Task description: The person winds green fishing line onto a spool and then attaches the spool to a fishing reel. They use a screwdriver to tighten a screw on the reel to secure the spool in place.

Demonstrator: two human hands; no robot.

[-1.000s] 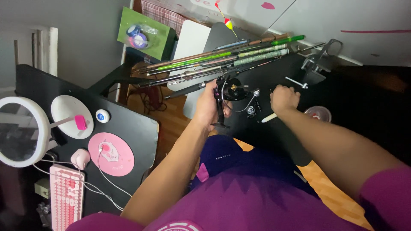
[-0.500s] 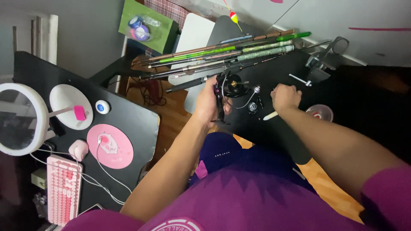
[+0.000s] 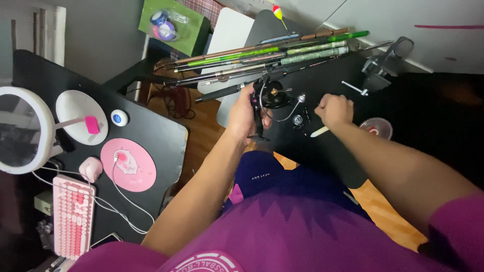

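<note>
Head view — left hand (image 3: 243, 112) closed around a black spinning reel (image 3: 269, 98), held upright over the near edge of the black tabletop (image 3: 327, 151). Right hand (image 3: 335, 109) fisted just right of it, gripping a small white stick-like tool (image 3: 319, 132). Bundle of fishing rods (image 3: 262, 58) lies beyond — far side. Pink keyboard (image 3: 73, 216) near left.

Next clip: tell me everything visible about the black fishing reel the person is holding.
The fishing reel is a black spinning type with a glossy, metal-like body, a small gold-coloured part near the centre and a thin wire bail curving out to its right. It is held above the black table, in front of a bundle of green and brown rods. The left hand grips it from its left side; the right hand, a closed fist, is apart from it.
</note>
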